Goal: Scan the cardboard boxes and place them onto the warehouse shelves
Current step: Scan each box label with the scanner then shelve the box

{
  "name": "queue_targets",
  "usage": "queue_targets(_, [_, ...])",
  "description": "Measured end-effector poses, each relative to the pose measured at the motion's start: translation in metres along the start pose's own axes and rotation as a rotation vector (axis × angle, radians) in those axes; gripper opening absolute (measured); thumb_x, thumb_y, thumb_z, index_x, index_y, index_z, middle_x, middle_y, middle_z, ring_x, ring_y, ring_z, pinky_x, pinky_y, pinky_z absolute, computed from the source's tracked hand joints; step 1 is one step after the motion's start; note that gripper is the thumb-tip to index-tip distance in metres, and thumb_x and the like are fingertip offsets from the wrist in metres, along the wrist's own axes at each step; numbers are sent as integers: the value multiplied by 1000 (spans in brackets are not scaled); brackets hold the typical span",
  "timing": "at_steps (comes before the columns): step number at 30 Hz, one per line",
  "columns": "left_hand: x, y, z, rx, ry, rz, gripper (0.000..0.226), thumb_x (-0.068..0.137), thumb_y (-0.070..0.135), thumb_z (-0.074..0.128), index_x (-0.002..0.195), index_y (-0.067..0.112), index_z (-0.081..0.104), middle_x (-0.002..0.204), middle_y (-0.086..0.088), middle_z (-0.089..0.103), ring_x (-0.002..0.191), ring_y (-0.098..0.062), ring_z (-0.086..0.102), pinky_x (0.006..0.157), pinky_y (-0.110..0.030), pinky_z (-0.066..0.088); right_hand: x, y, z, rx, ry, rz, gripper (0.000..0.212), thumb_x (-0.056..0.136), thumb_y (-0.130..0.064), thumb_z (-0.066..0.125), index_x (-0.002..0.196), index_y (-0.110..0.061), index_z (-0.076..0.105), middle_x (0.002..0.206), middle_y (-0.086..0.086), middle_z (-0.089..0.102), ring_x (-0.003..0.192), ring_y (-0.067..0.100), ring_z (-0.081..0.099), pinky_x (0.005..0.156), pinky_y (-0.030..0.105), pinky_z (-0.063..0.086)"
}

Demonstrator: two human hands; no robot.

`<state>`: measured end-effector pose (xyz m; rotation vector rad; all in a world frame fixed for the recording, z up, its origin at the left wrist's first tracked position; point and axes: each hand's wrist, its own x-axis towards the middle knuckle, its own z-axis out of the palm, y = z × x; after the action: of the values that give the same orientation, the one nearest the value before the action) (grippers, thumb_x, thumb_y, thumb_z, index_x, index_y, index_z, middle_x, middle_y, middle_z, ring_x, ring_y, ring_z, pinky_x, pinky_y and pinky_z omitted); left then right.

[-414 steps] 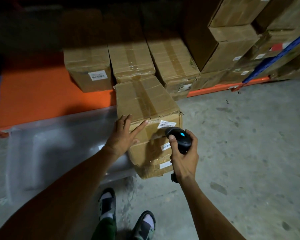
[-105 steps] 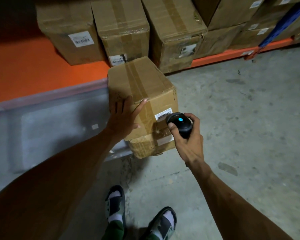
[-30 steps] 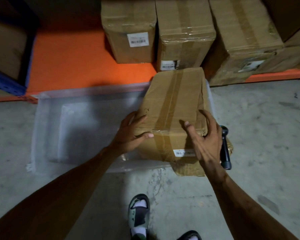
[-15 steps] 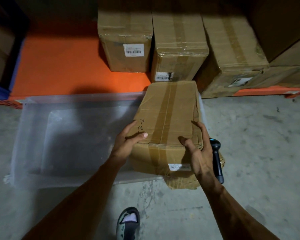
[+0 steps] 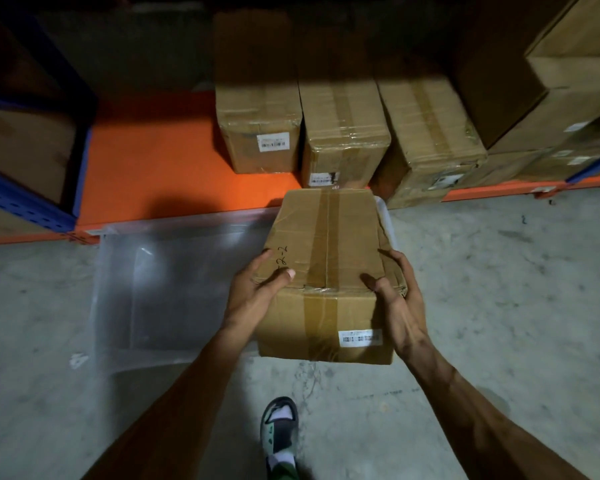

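The taped brown cardboard box [image 5: 326, 271] has come up off the clear plastic bin [image 5: 174, 278] since half a second ago, so scanning looks done and shelving comes next. It hangs between the left hand [image 5: 257, 289] and right hand [image 5: 395, 296], each curled round a near corner, before the orange shelf [image 5: 153, 168].

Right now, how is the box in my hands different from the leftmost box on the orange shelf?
The held box is gripped by the left hand and right hand above the floor; the shelf box rests on the orange shelf. The held box bears handwritten "2-2"; none shows on the shelf box. Both are brown, taped cardboard with a white barcode label.
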<state>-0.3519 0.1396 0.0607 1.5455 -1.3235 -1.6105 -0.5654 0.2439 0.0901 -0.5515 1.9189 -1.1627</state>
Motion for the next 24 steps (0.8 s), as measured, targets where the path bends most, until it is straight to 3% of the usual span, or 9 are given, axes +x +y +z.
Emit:
queue_targets(5, [-61,67,-14,164,63,86,44,80,22,81,86,63,65,85,37,67,87,16,62,81,-13,48,-56,-45,-26,38,-19,-38,65,73,-44,69,136,-51,51,133,-2,60,118,27,60,98,58,54])
queue_targets(7, [-88,94,-15,151,89,112,39,76,29,81,98,58,67,89,31,70,88,11,64,81,-18,50,-78,-66,-41,52,-28,-76,65,73,-47,68,135,-53,50,132,0,60,116,28,61,97,58,54])
queue_targets(10, [-131,137,-14,164,92,172,58,74,38,81,128,27,64,114,13,69,101,-2,66,86,-21,49,-115,-99,-70,82,-4,-131,62,73,-44,65,133,-51,52,126,2,64,112,27,63,93,53,56])
queue_targets(13, [-182,186,-8,123,47,242,67,73,41,83,133,22,60,122,8,67,110,-9,65,93,-21,48,-159,-137,-107,124,22,-197,61,72,-42,65,131,-51,53,125,5,64,109,27,63,89,49,56])
queue_targets(16, [-237,235,-1,60,-14,278,79,64,47,84,134,24,58,120,0,70,108,-16,69,100,-39,52,-207,-173,-148,152,44,-286,63,71,-42,63,133,-48,52,128,8,60,108,26,60,79,40,52])
queue_targets(18, [-273,269,6,28,-46,325,78,66,43,85,136,24,56,115,-2,73,100,-16,72,98,-43,53,-239,-198,-176,181,63,-342,63,71,-45,63,132,-50,51,129,8,57,110,28,58,83,47,55])
queue_targets(20, [-308,303,13,36,-49,403,67,75,30,83,136,18,57,111,-1,73,93,-5,72,94,-31,55,-267,-221,-203,206,76,-409,59,73,-42,63,130,-47,50,122,6,58,105,28,60,80,47,55])
queue_targets(22, [-337,336,20,58,-28,478,54,82,17,79,132,11,59,106,3,72,78,11,67,76,-11,52,-291,-245,-226,229,93,-489,57,75,-40,61,131,-44,50,116,2,60,98,25,60,72,38,51])
queue_targets(24, [-363,370,23,93,-6,545,48,84,14,77,129,9,61,103,6,70,72,18,62,66,-3,44,-310,-271,-245,248,112,-552,58,74,-41,60,131,-44,50,115,2,60,96,25,60,70,37,49])
